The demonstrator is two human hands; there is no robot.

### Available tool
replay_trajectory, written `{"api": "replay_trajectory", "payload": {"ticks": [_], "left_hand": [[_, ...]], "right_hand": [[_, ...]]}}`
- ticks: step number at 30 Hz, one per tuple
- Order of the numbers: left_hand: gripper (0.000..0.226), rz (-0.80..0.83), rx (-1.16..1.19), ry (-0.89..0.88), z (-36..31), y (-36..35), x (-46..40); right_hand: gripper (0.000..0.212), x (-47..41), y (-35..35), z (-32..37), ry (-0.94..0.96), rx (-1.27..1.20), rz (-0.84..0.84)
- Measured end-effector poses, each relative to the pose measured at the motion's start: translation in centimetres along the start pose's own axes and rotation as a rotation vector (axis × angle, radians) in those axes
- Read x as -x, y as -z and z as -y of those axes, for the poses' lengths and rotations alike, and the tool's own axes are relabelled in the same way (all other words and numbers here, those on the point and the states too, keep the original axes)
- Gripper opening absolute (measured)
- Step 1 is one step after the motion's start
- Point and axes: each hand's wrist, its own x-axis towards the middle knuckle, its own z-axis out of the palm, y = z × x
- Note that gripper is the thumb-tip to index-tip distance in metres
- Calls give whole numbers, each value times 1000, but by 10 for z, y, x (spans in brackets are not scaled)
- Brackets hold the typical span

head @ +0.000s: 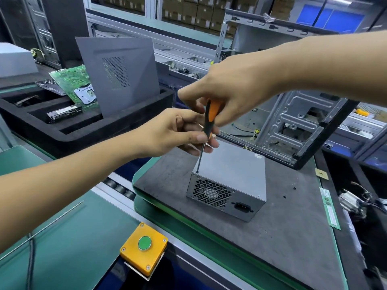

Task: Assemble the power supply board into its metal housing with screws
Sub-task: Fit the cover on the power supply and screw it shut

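At frame centre, the right hand [232, 88] grips the screwdriver [206, 130] handle while the left hand [178, 132] pinches its shaft, tip apparently seated at the metal housing [230, 174] top's left corner. A tilted shaft could cam out, stripping the screw.
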Motion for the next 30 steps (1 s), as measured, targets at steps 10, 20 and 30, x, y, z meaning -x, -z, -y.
{"api": "replay_trajectory", "payload": {"ticks": [10,20,30], "left_hand": [[28,-198,-65,-134,-2,-12,-7],[37,11,-58,-24,2,0,1],[91,121,41,15,5,6,-38]], "right_hand": [[9,-8,-3,3,-101,-78,45],[20,-4,-17,6,-143,-466,-94],[8,18,-76,9,-316,-1111,-567]]}}
